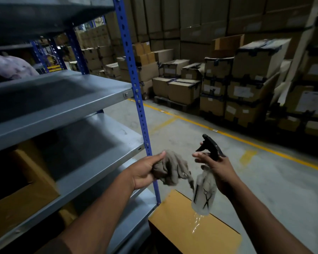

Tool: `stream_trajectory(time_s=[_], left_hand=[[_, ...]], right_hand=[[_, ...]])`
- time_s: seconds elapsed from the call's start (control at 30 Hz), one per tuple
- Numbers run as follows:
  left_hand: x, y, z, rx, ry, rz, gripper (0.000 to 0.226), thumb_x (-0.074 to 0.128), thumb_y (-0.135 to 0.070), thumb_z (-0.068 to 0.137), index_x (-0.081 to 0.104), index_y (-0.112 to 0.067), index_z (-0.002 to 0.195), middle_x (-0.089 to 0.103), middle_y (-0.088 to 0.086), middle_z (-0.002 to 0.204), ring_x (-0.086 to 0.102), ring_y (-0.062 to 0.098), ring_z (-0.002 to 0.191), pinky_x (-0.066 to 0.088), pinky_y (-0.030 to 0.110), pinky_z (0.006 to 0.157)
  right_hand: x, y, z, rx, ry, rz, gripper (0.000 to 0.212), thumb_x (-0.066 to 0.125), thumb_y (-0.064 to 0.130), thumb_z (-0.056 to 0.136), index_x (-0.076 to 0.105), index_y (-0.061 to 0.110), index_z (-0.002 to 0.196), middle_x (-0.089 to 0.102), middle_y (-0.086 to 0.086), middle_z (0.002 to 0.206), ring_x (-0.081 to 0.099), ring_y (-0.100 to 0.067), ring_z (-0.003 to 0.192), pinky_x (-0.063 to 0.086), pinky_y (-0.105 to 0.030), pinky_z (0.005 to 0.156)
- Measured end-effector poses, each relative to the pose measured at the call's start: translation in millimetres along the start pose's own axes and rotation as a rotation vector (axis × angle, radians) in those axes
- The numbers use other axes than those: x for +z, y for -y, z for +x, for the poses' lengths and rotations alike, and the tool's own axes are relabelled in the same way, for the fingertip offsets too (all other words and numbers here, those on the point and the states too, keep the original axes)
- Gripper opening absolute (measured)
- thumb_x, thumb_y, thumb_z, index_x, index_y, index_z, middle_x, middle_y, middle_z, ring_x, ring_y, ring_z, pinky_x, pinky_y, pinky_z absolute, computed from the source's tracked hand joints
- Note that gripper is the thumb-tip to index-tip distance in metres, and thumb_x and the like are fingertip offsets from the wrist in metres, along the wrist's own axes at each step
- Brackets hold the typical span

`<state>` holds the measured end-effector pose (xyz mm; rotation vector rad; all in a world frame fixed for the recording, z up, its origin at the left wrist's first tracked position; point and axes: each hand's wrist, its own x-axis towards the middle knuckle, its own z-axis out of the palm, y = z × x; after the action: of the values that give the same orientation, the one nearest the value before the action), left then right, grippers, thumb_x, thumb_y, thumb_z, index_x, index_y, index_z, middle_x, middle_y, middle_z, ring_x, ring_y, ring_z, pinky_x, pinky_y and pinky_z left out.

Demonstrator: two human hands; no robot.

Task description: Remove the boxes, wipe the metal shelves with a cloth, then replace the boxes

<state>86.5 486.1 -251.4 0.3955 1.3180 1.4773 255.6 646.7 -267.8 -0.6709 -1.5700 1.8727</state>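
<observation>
nearest, a yellow-brown box sits low by the foot of the rack, out in the aisle, its top glossy with tape; it looks like one taken off to free a shelf. just above it the right hand is wrapped round the neck of a clear spray bottle, forefinger stretched out beside the black trigger, nozzle pointing toward the cloth, probably to wet it before wiping. the left hand bunches the grey cloth between thumb and curled fingers, holding it out in front of the nozzle, so the spray would land on fabric and not on cartons. the cloth hangs just beside the blue upright, which stands between the hands and the shelves. to the left the grey metal shelves lie bare at the two middle levels, ready for wiping, while a cardboard box remains on a lower level, so that shelf cannot yet be reached. a pale bundle shows behind the rack; what it is i cannot tell. farther off, past a yellow floor line, stacked cartons wall the aisle.
</observation>
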Motion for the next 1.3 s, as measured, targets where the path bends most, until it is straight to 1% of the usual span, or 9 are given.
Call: stream_trajectory(time_s=[0.13, 0.27, 0.4, 0.6, 0.73, 0.8, 0.97, 1.13, 1.3], left_hand=[[-15, -8, 9, 0.086, -0.137, -0.019, 0.048, 0.076, -0.031, 0.079, 0.059, -0.006, 0.116, 0.059, 0.018, 0.113, 0.057, 0.028, 0.105, 0.044, 0.049, 0.106], [-11, -15, 16, 0.125, -0.154, 0.047, 0.020, 0.064, -0.010, 0.090, 0.061, -0.008, 0.109, 0.071, 0.009, 0.092, 0.068, 0.022, 0.088, 0.058, 0.040, 0.076], [-7, -21, 22, 0.184, -0.179, 0.043, 0.014, 0.059, -0.007, 0.091, 0.058, -0.008, 0.104, 0.067, 0.007, 0.076, 0.065, 0.018, 0.070, 0.057, 0.037, 0.071], [-10, -25, 19, 0.209, -0.125, 0.053, 0.028, 0.060, -0.013, 0.087, 0.058, -0.002, 0.113, 0.053, 0.018, 0.094, 0.055, 0.022, 0.080, 0.052, 0.040, 0.078], [-9, -27, 16, 0.190, -0.124, 0.079, 0.042, 0.061, -0.018, 0.089, 0.056, 0.004, 0.124, 0.052, 0.023, 0.109, 0.053, 0.030, 0.098, 0.046, 0.047, 0.096], [-8, -27, 16, 0.185, -0.121, 0.079, 0.046, 0.059, -0.016, 0.091, 0.052, 0.011, 0.128, 0.055, 0.026, 0.114, 0.054, 0.034, 0.106, 0.041, 0.050, 0.105], [0, -26, 15, 0.187, -0.118, 0.114, 0.034, 0.058, -0.017, 0.092, 0.056, 0.001, 0.121, 0.054, 0.024, 0.110, 0.053, 0.033, 0.103, 0.050, 0.046, 0.091], [3, -24, 18, 0.193, -0.122, 0.087, 0.028, 0.053, -0.015, 0.095, 0.058, -0.001, 0.118, 0.059, 0.022, 0.107, 0.059, 0.030, 0.096, 0.054, 0.042, 0.082], [5, -23, 22, 0.194, -0.107, 0.072, 0.026, 0.052, -0.015, 0.096, 0.060, -0.001, 0.117, 0.066, 0.018, 0.102, 0.064, 0.026, 0.092, 0.055, 0.041, 0.082]], right_hand=[[-1, 1, -2, -0.016, 0.034, -0.103, 0.021, 0.067, 0.024, 0.091, 0.069, 0.015, 0.110, 0.075, -0.002, 0.092, 0.065, -0.017, 0.084, 0.049, -0.034, 0.072], [12, 2, -10, -0.022, 0.203, -0.230, 0.022, 0.061, 0.029, 0.096, 0.069, 0.021, 0.116, 0.070, -0.002, 0.093, 0.061, -0.014, 0.080, 0.048, -0.027, 0.066], [23, 1, -20, -0.077, 0.303, -0.376, 0.024, 0.055, 0.037, 0.098, 0.059, 0.019, 0.115, 0.058, -0.013, 0.110, 0.060, -0.028, 0.097, 0.055, -0.024, 0.066], [24, 4, -30, -0.102, 0.346, -0.406, 0.023, 0.054, 0.037, 0.099, 0.061, 0.027, 0.119, 0.064, -0.004, 0.107, 0.058, -0.008, 0.069, 0.051, -0.019, 0.059], [25, 0, -33, -0.156, 0.359, -0.372, 0.021, 0.054, 0.038, 0.097, 0.064, 0.026, 0.111, 0.069, 0.006, 0.104, 0.065, -0.008, 0.089, 0.054, -0.029, 0.062], [27, -2, -34, -0.152, 0.326, -0.370, 0.029, 0.054, 0.046, 0.093, 0.064, 0.024, 0.109, 0.068, 0.001, 0.099, 0.064, -0.013, 0.082, 0.054, -0.027, 0.060], [28, -7, -37, -0.123, 0.255, -0.351, 0.031, 0.056, 0.049, 0.091, 0.063, 0.022, 0.105, 0.062, 0.000, 0.078, 0.057, -0.003, 0.064, 0.050, -0.025, 0.057], [23, -15, -41, -0.151, 0.319, -0.408, 0.024, 0.055, 0.047, 0.094, 0.063, 0.029, 0.107, 0.068, -0.001, 0.096, 0.065, -0.022, 0.085, 0.056, -0.029, 0.061], [14, -26, -46, -0.072, 0.248, -0.377, 0.025, 0.059, 0.039, 0.095, 0.065, 0.015, 0.097, 0.067, -0.014, 0.089, 0.062, -0.027, 0.075, 0.049, -0.028, 0.057]])
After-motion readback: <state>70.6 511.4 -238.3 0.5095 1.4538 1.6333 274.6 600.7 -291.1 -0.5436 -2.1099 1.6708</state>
